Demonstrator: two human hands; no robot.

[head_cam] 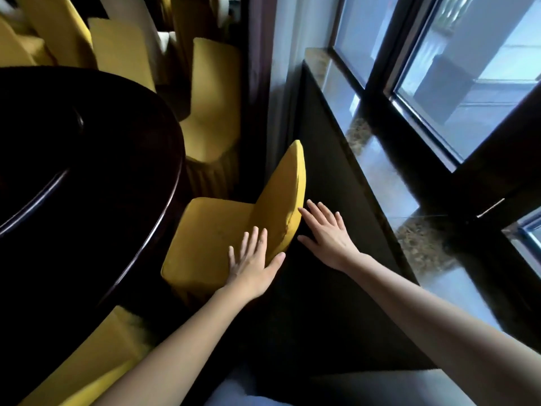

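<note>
A chair with a yellow fabric cover [210,232] stands between a dark round table and the wall under the window. My left hand [253,262] is over the front of its backrest near the seat, fingers straight and spread, thumb by the backrest's lower edge. My right hand [328,232] is behind the backrest, fingers straight and spread, fingertips close to the backrest's rear edge. Neither hand holds anything.
The dark glossy round table [87,171] fills the left. More yellow-covered chairs stand beyond [210,106] and at the lower left [96,358]. A polished stone windowsill [389,177] and a dark-framed window [468,83] run along the right. A dark wall panel [330,177] lies below the sill.
</note>
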